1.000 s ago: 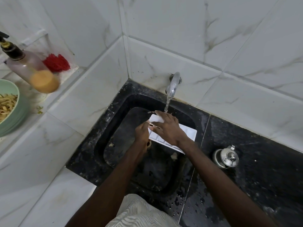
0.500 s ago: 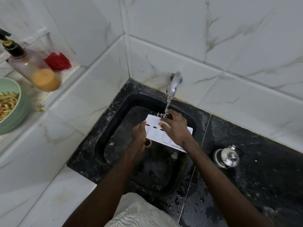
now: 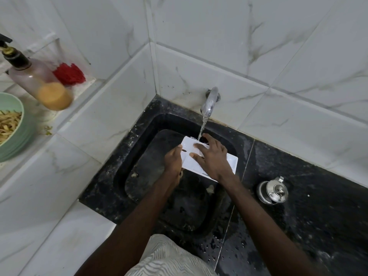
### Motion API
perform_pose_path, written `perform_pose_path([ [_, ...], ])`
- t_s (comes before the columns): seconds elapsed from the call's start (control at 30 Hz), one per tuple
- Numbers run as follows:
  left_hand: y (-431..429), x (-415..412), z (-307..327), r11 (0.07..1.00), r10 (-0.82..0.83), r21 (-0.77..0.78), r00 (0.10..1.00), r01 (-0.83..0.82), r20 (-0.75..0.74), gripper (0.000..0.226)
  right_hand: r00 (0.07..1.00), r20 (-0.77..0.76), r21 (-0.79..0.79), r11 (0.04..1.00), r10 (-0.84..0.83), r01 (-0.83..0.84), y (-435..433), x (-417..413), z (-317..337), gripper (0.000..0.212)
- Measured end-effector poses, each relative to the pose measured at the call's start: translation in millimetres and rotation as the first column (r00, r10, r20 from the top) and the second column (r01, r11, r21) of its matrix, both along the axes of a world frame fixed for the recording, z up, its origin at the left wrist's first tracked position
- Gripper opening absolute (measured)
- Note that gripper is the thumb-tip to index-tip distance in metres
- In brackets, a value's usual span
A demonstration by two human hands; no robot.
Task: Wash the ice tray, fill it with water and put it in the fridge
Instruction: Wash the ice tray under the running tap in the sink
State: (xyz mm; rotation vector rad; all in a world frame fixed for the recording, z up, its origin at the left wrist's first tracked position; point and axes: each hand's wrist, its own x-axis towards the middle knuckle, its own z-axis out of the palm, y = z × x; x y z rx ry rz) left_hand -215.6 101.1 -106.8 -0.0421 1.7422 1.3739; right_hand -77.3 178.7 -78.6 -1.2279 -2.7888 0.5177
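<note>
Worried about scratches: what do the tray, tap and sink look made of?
Tray: white, smooth, probably plastic; thin glossy edge. Tap: polished metal, mirror-like sheen. Sink: black speckled stone, possibly granite; matches the wet counter.

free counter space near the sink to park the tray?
Best: black counter right of the sink, in front of the steel pot; wet. Also the white tile left of the sink. Crowded: left ledge with soap bottle and green bowl.
</note>
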Motion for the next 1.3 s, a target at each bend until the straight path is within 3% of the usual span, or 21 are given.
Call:
perform_pose_path([
  [0.13, -6, -7, -2, 1.000, 0.022, -0.019, 1.000, -0.022, 0.006, 0.025, 0.989, -0.108, -0.066, 0.992, 0.101, -0.108, -4, 3, 4, 0.043],
  [0.23, -7, -6, 1, 1.000, -0.010, -0.026, 1.000, 0.010, 0.009, 0.023, 0.996, -0.077, -0.036, 0.999, 0.039, -0.042, -1, 5, 4, 0.033],
  [0.33, -7, -4, 5, 1.000, 0.007, -0.011, 1.000, -0.006, 0.011, 0.027, 0.999, -0.008, -0.062, 0.997, 0.045, -0.045, -7, 1, 0, 0.054],
  [0.4, -10, -6, 4, 1.000, 0.001, -0.027, 1.000, -0.001, 0.003, 0.031, 0.995, -0.052, -0.081, 0.993, 0.080, -0.084, -12, 3, -2, 0.060],
  [0.5, -14, -8, 6, 0.999, 0.036, -0.030, 0.999, -0.035, 0.015, 0.027, 0.987, -0.158, -0.030, 0.999, -0.024, 0.019, -9, 10, 2, 0.041],
  [0.57, -17, -9, 10, 0.998, 0.056, -0.009, 0.998, -0.055, 0.035, 0.022, 0.981, -0.151, -0.030, 0.993, -0.121, 0.118, -6, 13, 4, 0.036],
  [0.73, -16, -10, 15, 1.000, 0.020, -0.009, 0.999, -0.020, 0.033, 0.030, 1.000, -0.011, -0.036, 0.999, 0.023, -0.023, -13, 12, -3, 0.064],
  [0.9, -17, -13, 20, 0.999, 0.031, -0.009, 0.999, -0.031, -0.015, 0.026, 0.997, -0.080, 0.021, 1.000, 0.000, 0.002, -8, 20, 3, 0.045],
  [1.03, -10, -6, 26, 0.999, 0.041, 0.022, 0.999, -0.041, -0.012, 0.026, 0.999, 0.013, 0.034, 0.998, -0.050, 0.049, -12, 8, -1, 0.058],
  [1.17, -18, -13, 27, 0.998, 0.051, -0.029, 0.997, -0.052, -0.059, 0.032, 0.996, -0.084, 0.003, 0.999, 0.039, -0.039, -18, 10, -1, 0.054],
  [1.3, -25, -17, 30, 0.991, 0.126, -0.039, 0.990, -0.129, -0.071, 0.030, 0.981, -0.153, 0.064, 0.990, -0.117, 0.128, -14, 19, -3, 0.049],
])
